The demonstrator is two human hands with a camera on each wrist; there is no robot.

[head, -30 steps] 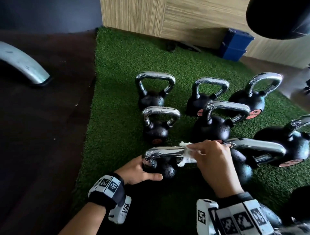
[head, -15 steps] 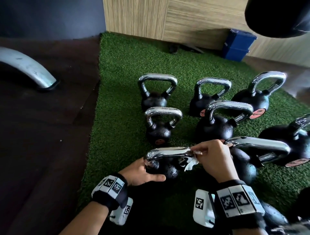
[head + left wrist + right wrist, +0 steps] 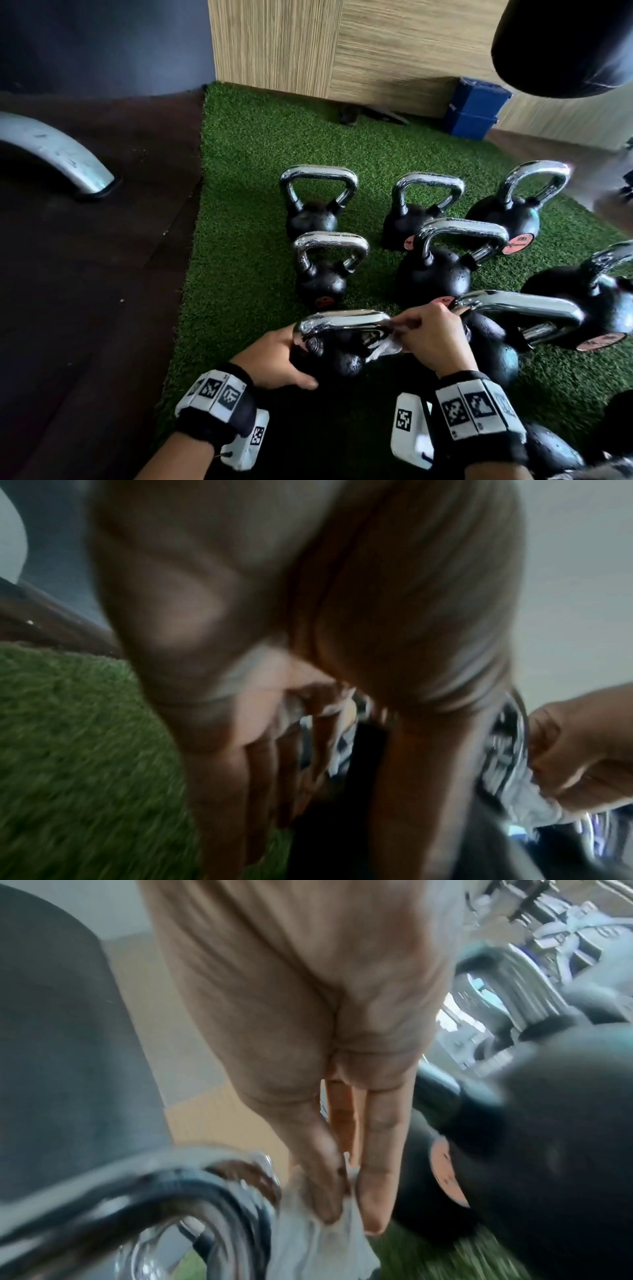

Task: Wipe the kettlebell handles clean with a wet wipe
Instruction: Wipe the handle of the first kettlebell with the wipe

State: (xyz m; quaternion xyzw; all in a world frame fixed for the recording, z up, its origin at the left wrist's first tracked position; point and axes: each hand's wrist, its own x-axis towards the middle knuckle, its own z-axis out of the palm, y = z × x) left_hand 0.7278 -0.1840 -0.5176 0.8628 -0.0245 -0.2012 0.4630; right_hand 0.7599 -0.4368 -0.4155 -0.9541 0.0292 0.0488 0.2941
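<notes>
Kettlebell (image 3: 337, 356), black with a chrome handle (image 3: 342, 319), standing on the green turf (image 3: 246, 205) at the near left corner of a group of kettlebells. The left hand (image 3: 274, 359) holds the black body from the left, thumb along its near side and palm against it (the other fingers lie behind the body in the head view and are blurred in the left wrist view, so their spread cannot be told). The right hand (image 3: 433, 339) pinches a white wet wipe (image 3: 385, 349) against the right end of the handle, where it bends down; fingers (image 3: 322, 1183) pressed together on the bunched wipe. Just right stands a larger kettlebell (image 3: 493, 346), its handle beside the right knuckles. Blue boxes (image 3: 476, 109) stand by the wood wall.
</notes>
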